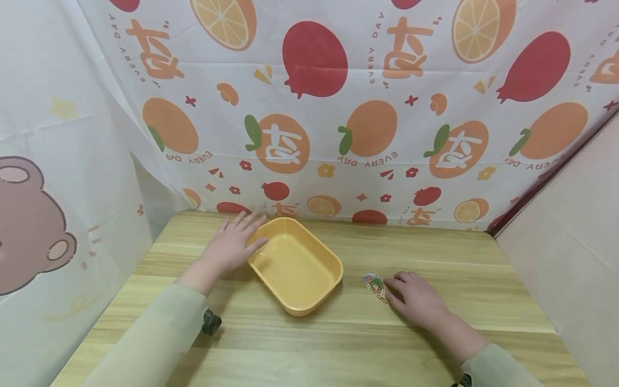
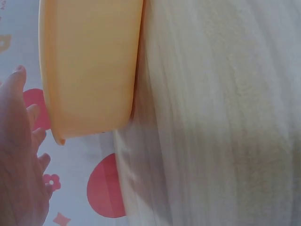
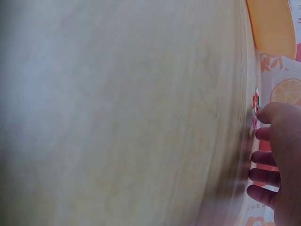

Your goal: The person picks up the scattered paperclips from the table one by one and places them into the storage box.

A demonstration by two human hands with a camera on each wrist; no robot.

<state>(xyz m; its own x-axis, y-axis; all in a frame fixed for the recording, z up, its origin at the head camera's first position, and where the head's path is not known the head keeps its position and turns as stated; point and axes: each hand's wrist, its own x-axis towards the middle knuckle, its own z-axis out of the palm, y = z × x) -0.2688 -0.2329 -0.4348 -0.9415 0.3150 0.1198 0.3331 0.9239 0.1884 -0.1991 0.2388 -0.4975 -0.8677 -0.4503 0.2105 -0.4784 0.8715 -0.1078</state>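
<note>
A shallow yellow plastic bin (image 1: 292, 269) with rounded corners sits at an angle on the table, its inside bare. My left hand (image 1: 234, 242) is over the bin's far left edge with fingers spread and the thumb reaching across the rim. In the left wrist view, that hand (image 2: 21, 155) is beside the upper edge of the bin's outer wall (image 2: 91, 70). To the right of the bin lies a small heap of coloured paper clips (image 1: 374, 285). My right hand (image 1: 418, 298) is at the heap's right side. In the right wrist view, its thumb tip overlaps the clips (image 3: 256, 106), and the other fingers are apart.
The wood-grain table (image 1: 348, 344) reaches back to a fruit-printed cloth (image 1: 319, 134). A pale cloth with a bear print (image 1: 29, 226) hangs at the left, and a plain pale panel (image 1: 570, 258) stands at the right.
</note>
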